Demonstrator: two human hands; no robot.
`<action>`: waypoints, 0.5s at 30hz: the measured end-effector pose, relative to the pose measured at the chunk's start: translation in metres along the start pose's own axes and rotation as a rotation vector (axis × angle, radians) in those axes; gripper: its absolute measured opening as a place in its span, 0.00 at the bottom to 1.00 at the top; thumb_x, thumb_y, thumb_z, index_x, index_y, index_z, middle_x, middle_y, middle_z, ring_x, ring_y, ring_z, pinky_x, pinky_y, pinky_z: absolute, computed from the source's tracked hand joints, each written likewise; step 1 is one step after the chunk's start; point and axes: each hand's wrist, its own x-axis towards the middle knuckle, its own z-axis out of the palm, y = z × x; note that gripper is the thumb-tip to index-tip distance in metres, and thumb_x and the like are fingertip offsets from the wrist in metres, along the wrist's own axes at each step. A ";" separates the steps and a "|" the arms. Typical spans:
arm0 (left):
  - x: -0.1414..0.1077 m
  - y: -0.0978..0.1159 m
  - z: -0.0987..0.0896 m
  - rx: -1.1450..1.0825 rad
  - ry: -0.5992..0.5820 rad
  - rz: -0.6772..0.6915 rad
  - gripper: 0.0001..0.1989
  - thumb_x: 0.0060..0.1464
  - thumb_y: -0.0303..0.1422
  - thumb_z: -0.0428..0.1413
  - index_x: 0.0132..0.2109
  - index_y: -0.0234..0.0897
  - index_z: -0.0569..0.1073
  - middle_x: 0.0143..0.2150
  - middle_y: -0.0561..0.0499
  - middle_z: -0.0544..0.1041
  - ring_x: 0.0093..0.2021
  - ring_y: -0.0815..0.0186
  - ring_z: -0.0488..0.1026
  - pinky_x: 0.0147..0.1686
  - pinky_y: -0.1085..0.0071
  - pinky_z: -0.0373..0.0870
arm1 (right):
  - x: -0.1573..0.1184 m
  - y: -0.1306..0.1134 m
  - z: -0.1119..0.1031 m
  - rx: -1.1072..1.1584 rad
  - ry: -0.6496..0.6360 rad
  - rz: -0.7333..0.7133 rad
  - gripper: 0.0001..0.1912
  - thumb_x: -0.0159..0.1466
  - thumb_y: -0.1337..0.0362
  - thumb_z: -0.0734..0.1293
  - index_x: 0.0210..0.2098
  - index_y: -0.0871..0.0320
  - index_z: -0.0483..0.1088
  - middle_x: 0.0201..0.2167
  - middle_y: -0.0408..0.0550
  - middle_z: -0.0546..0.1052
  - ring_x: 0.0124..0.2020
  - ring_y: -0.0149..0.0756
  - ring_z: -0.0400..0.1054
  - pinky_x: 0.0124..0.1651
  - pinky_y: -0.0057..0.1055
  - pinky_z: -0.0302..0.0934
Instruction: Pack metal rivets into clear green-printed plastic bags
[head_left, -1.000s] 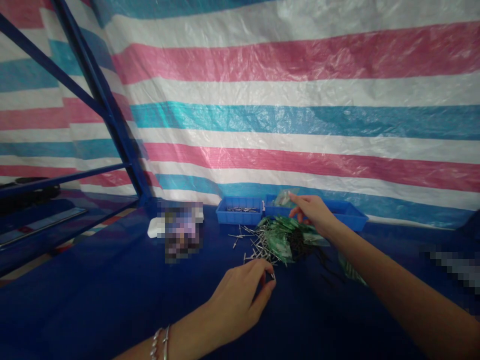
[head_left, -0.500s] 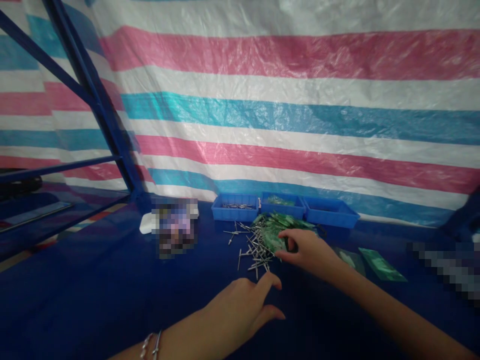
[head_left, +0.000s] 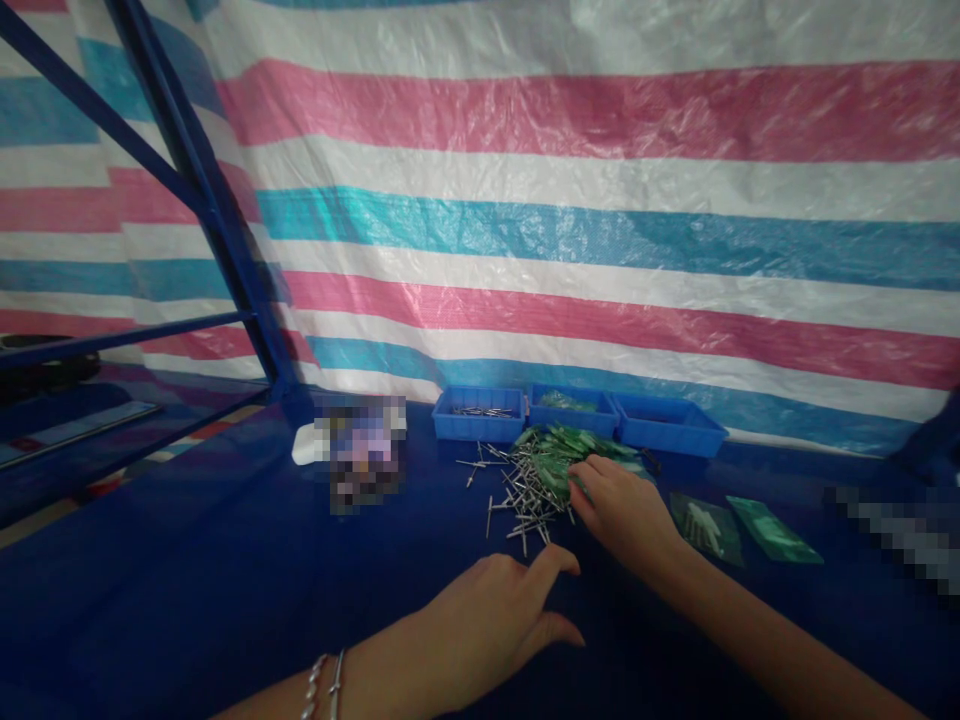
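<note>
A heap of small metal pins [head_left: 517, 495] lies on the blue table [head_left: 225, 600], with a pile of green packets [head_left: 562, 455] just behind it. My right hand [head_left: 619, 510] rests on the near edge of the green packets, fingers curled into the pile; whether it grips one is hidden. My left hand [head_left: 491, 625] hovers palm down just in front of the pins, fingers apart and holding nothing. Two green packets [head_left: 739, 528] lie flat to the right of my right forearm.
Three blue trays [head_left: 577, 418] stand in a row at the back against the striped tarpaulin [head_left: 570, 200]; the left one holds pins, the middle one green packets. A white object [head_left: 309, 447] lies left of them. A blue metal frame [head_left: 195, 190] rises at the left.
My right hand came back from the middle tray to the green pile. My left hand let go of its pinch at the pins and opened, and packets now lie at the right.
</note>
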 end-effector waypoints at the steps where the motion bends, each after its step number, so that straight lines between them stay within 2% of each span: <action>1: 0.000 0.000 0.000 -0.014 -0.008 -0.004 0.20 0.55 0.36 0.56 0.54 0.39 0.65 0.24 0.54 0.72 0.24 0.64 0.71 0.23 0.75 0.61 | 0.000 0.002 -0.002 0.000 0.027 0.012 0.10 0.63 0.71 0.59 0.34 0.59 0.72 0.34 0.52 0.76 0.38 0.41 0.71 0.31 0.28 0.60; 3: 0.000 -0.002 0.000 -0.052 0.001 -0.023 0.19 0.56 0.35 0.56 0.54 0.39 0.65 0.21 0.58 0.67 0.21 0.66 0.67 0.21 0.76 0.58 | -0.003 0.008 -0.007 0.006 0.087 0.046 0.11 0.63 0.70 0.58 0.34 0.60 0.72 0.33 0.53 0.76 0.37 0.42 0.71 0.32 0.29 0.60; 6: 0.001 -0.007 0.004 -0.138 0.082 -0.053 0.17 0.56 0.34 0.54 0.53 0.40 0.64 0.20 0.60 0.61 0.22 0.67 0.65 0.23 0.75 0.56 | -0.014 0.018 -0.021 0.050 0.183 0.091 0.11 0.62 0.68 0.58 0.34 0.60 0.72 0.31 0.52 0.76 0.34 0.41 0.72 0.34 0.30 0.61; 9: 0.001 -0.011 0.012 -0.282 0.193 -0.078 0.15 0.57 0.33 0.52 0.52 0.40 0.64 0.18 0.62 0.56 0.21 0.68 0.61 0.24 0.76 0.55 | -0.033 0.021 -0.034 0.330 0.287 0.105 0.11 0.60 0.64 0.58 0.30 0.57 0.71 0.22 0.45 0.74 0.22 0.35 0.68 0.27 0.28 0.60; 10: 0.002 -0.012 0.014 -0.333 0.229 -0.089 0.15 0.57 0.33 0.52 0.52 0.39 0.64 0.17 0.63 0.54 0.20 0.69 0.59 0.23 0.76 0.54 | -0.040 0.020 -0.037 0.452 0.282 0.109 0.12 0.59 0.62 0.58 0.27 0.56 0.71 0.19 0.44 0.73 0.19 0.34 0.67 0.23 0.27 0.59; 12: 0.004 -0.013 0.016 -0.423 0.277 -0.106 0.15 0.57 0.35 0.51 0.51 0.38 0.64 0.16 0.64 0.52 0.18 0.70 0.55 0.22 0.76 0.53 | -0.052 0.017 -0.041 0.662 0.194 0.119 0.13 0.58 0.60 0.58 0.24 0.55 0.71 0.17 0.42 0.72 0.18 0.33 0.65 0.19 0.26 0.57; 15: 0.007 -0.018 0.004 -0.454 0.307 -0.087 0.15 0.59 0.39 0.48 0.49 0.36 0.65 0.15 0.64 0.54 0.17 0.70 0.54 0.21 0.76 0.52 | -0.063 0.013 -0.040 0.843 0.100 0.151 0.12 0.56 0.58 0.59 0.21 0.55 0.70 0.17 0.42 0.71 0.18 0.32 0.64 0.19 0.24 0.58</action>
